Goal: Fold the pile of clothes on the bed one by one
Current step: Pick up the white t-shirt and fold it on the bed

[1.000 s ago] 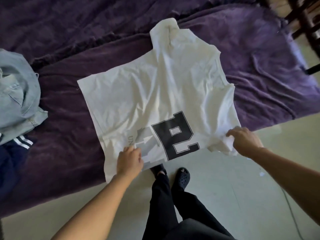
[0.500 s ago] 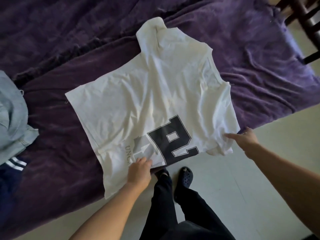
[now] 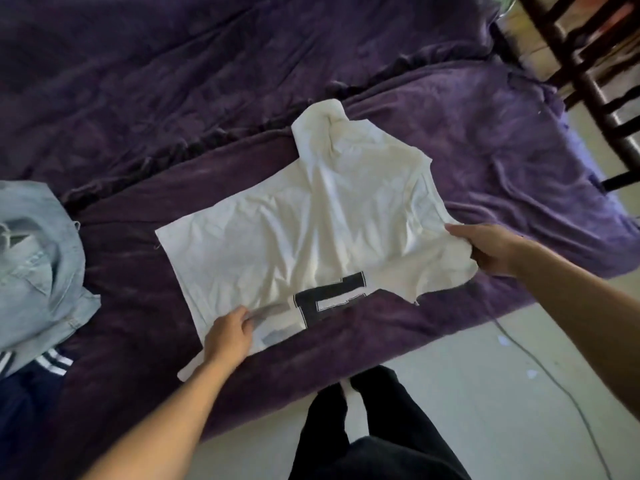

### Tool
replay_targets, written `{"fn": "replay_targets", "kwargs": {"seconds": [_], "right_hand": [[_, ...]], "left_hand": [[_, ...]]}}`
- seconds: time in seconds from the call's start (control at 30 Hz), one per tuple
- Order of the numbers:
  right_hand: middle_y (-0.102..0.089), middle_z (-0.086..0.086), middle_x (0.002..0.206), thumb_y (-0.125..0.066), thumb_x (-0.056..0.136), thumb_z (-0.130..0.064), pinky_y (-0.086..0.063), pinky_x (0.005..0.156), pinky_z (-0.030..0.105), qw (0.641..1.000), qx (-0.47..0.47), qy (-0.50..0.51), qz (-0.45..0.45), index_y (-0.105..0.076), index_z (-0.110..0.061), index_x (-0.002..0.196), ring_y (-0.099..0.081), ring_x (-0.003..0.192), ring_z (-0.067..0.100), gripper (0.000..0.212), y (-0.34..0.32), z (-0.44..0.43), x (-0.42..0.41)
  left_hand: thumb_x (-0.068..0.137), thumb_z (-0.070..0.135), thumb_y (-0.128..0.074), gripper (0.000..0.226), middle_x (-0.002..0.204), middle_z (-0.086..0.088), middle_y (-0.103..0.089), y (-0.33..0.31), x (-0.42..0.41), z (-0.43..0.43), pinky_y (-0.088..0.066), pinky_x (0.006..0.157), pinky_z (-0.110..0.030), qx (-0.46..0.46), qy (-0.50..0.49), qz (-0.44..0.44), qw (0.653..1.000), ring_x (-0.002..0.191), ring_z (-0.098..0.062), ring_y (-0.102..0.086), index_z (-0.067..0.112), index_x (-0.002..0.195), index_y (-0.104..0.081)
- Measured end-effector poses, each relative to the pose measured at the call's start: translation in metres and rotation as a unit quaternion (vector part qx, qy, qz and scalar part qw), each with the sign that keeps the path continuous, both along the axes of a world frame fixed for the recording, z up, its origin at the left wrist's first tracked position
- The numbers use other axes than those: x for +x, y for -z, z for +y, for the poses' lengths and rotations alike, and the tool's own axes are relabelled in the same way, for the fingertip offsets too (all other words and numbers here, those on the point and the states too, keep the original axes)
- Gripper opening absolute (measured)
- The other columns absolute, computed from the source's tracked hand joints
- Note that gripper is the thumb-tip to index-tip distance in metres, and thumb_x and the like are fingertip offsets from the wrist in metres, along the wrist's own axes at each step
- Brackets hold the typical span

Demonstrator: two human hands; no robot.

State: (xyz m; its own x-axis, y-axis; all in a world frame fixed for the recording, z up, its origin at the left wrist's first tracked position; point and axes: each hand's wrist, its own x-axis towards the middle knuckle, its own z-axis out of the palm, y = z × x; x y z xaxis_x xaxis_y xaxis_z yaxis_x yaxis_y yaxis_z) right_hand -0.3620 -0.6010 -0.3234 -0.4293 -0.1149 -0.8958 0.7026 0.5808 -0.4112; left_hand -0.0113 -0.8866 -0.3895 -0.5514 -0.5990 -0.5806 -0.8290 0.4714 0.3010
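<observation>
White T-shirt (image 3: 311,230) spread mid-frame on purple bed (image 3: 485,140); denim shirt (image 3: 38,265) and navy striped garment (image 3: 31,403) heaped at left edge, dark chair (image 3: 588,74) upper right; left hand (image 3: 228,336) pinching shirt's near edge, right hand (image 3: 491,251) gripping its right edge

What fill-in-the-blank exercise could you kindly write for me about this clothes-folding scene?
The T-shirt lies on a ____ blanket. The pale denim shirt lies on the person's ____ side. The left hand and right hand both grip the ____ T-shirt.
Missing words: purple; left; white.
</observation>
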Motion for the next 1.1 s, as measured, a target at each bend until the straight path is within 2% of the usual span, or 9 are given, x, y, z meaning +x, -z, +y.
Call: {"fn": "replay_targets", "kwargs": {"seconds": [0.13,0.27,0.43,0.57,0.67,0.9,0.97,1.03,1.1], "right_hand": [[-0.069,0.002,0.072,-0.058,0.094,-0.018,-0.058,0.056,0.024,0.989,-0.093,0.104,-0.052,-0.063,-0.010,0.088,-0.066,0.060,0.012,0.011,0.007,-0.087,-0.057],[-0.061,-0.002,0.049,-0.044,0.099,-0.006,-0.050,0.042,0.020,0.972,-0.150,0.170,-0.057,-0.055,-0.011,0.073,-0.057,0.042,0.004,0.028,0.023,-0.181,-0.104],[-0.073,0.008,0.071,-0.042,0.100,-0.006,-0.058,0.067,0.023,0.939,-0.244,0.241,-0.038,-0.067,0.000,0.081,-0.063,0.067,0.012,0.032,0.046,-0.263,-0.139],[-0.066,0.005,0.071,-0.042,0.098,-0.007,-0.053,0.054,0.024,0.995,-0.073,0.052,0.039,-0.058,-0.011,0.090,-0.064,0.058,0.014,0.019,0.075,-0.278,-0.127],[-0.052,0.005,0.069,-0.050,0.082,-0.016,-0.043,0.049,0.026,0.981,0.069,-0.179,0.025,-0.054,-0.014,0.091,-0.049,0.052,0.019,0.010,0.101,-0.280,-0.109],[-0.070,0.009,0.081,-0.047,0.096,-0.006,-0.057,0.064,0.029,0.968,-0.233,0.093,-0.023,-0.056,-0.010,0.098,-0.072,0.080,0.023,0.010,0.089,-0.348,-0.152],[-0.069,0.007,0.097,-0.050,0.092,-0.006,-0.056,0.075,0.032,0.974,-0.144,-0.069,0.162,-0.059,-0.013,0.107,-0.069,0.094,0.025,0.019,0.088,-0.366,-0.166],[-0.063,0.006,0.116,-0.064,0.083,-0.019,-0.051,0.091,0.036,0.876,0.029,-0.332,0.349,-0.057,-0.020,0.122,-0.059,0.111,0.026,0.040,0.094,-0.370,-0.177],[-0.056,0.008,0.129,-0.076,0.074,-0.028,-0.047,0.098,0.037,0.790,0.113,-0.494,0.344,-0.050,-0.024,0.133,-0.052,0.120,0.028,0.064,0.102,-0.367,-0.177]], "left_hand": [[0.091,0.018,-0.057,0.013,0.096,-0.019,-0.068,-0.005,-0.043,-0.063,-0.047,0.070,-0.041,-0.063,-0.029,0.022,0.997,0.092,-0.039,-0.062,0.008,0.096,-0.063],[0.092,0.015,-0.054,0.011,0.096,-0.016,-0.067,0.003,-0.093,-0.125,-0.046,0.071,-0.039,-0.116,-0.074,0.021,0.990,0.092,-0.038,-0.060,0.009,0.093,-0.062],[0.092,0.017,-0.055,0.027,0.121,-0.020,-0.054,0.027,-0.142,-0.169,-0.039,0.093,-0.048,-0.226,-0.145,-0.022,0.963,0.114,-0.041,-0.047,0.012,0.119,-0.059],[0.090,0.012,-0.055,0.022,0.113,-0.016,-0.059,0.044,-0.163,-0.135,-0.043,0.089,-0.043,-0.157,-0.130,0.001,0.979,0.108,-0.037,-0.053,0.012,0.110,-0.062],[0.089,0.013,-0.053,0.022,0.108,-0.013,-0.060,0.059,-0.173,-0.095,-0.045,0.084,-0.039,-0.070,-0.070,-0.022,0.995,0.103,-0.035,-0.057,0.014,0.107,-0.065],[0.093,0.018,-0.056,0.028,0.118,-0.008,-0.054,0.074,-0.188,-0.072,-0.044,0.088,-0.037,-0.023,-0.098,-0.043,0.994,0.110,-0.027,-0.052,0.015,0.120,-0.059],[0.092,0.018,-0.056,0.027,0.117,-0.008,-0.054,0.077,-0.187,-0.077,-0.046,0.086,-0.038,-0.024,-0.097,-0.038,0.994,0.109,-0.027,-0.053,0.014,0.119,-0.059],[0.092,0.019,-0.056,0.027,0.117,-0.008,-0.054,0.079,-0.187,-0.081,-0.046,0.085,-0.037,-0.026,-0.095,-0.040,0.994,0.107,-0.027,-0.053,0.014,0.118,-0.059],[0.092,0.019,-0.055,0.028,0.117,-0.009,-0.052,0.080,-0.190,-0.080,-0.045,0.085,-0.037,-0.029,-0.088,-0.047,0.995,0.108,-0.027,-0.053,0.014,0.120,-0.058]]}}
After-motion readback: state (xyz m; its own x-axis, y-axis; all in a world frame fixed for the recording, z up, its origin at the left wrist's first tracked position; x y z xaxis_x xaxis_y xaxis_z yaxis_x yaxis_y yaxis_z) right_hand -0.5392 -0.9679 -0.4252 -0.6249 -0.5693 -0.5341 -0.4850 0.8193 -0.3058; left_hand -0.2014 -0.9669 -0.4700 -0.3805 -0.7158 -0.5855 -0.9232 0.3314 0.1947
